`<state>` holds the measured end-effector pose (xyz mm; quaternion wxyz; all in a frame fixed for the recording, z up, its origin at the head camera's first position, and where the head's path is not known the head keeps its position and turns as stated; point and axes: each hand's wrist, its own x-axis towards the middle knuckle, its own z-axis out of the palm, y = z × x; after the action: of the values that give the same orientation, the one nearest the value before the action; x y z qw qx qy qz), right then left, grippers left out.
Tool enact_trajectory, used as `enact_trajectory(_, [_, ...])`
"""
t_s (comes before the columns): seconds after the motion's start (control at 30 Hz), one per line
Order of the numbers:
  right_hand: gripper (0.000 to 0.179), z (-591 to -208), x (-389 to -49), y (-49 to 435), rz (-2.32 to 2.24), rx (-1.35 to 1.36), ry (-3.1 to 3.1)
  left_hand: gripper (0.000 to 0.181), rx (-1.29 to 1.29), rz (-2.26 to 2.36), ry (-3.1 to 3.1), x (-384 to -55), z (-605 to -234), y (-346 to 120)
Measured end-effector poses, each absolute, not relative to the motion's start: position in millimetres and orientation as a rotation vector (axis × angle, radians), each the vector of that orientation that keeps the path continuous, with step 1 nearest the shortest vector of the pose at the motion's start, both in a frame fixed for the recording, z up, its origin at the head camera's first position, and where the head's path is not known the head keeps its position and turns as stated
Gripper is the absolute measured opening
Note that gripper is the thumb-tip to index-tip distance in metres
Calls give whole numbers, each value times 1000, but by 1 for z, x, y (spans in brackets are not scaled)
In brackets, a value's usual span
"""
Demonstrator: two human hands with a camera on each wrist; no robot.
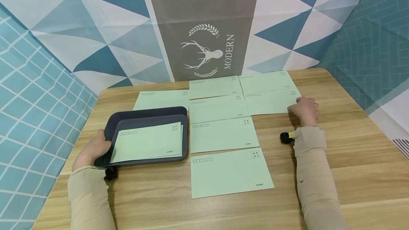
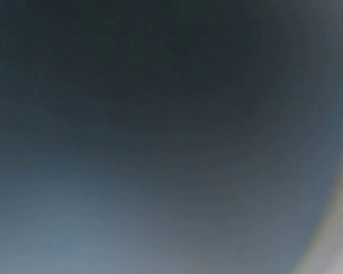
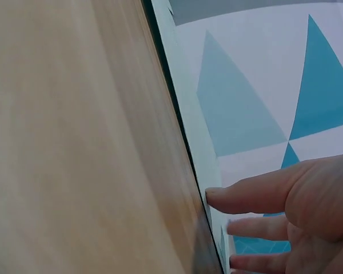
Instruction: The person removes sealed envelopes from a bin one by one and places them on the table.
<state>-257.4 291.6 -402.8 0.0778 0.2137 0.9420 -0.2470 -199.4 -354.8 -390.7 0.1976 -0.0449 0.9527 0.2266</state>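
At the left, my left hand [image 1: 92,149] grips the left rim of a dark grey tray [image 1: 127,115], thumb over the edge and the other fingers hidden below. A small stack of pale green envelopes [image 1: 147,143] lies in the tray, toward its front. My right hand [image 1: 306,110] reaches to the right end of a pale green envelope [image 1: 271,102] on the table. Its thumb [image 3: 240,196] and fingers, fairly straight, touch that envelope's edge in the right wrist view. Only a dark blur, the tray's surface very close, fills most of the left wrist view.
Several more envelopes lie on the wooden table [image 1: 345,144]: a column in the middle ending with a front one [image 1: 230,173], one at the back right [image 1: 265,82], and one [image 1: 163,98] partly hidden behind the tray. A patterned cloth [image 1: 127,27] hangs behind the table.
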Motion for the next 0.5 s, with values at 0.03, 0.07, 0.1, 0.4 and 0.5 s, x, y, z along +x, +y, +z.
enact_trajectory(0.03, [67,-401,-257,290,-747,649,2822,61,-124,636,2669,-199,-391,-355])
enact_trajectory(0.07, [69,-399,-257,288,-756,659,2824,61,-122,638,2671,-199,-390,-355])
enact_trajectory(0.1, [70,-397,-257,286,-764,669,2828,60,-119,642,2674,-198,-390,-355])
enact_trajectory(0.4, [48,-375,-257,258,-640,598,2981,53,-106,648,2681,-196,-389,-357])
enact_trajectory(0.5, [44,-370,-257,247,-684,523,3042,53,-101,639,2684,-195,-388,-357])
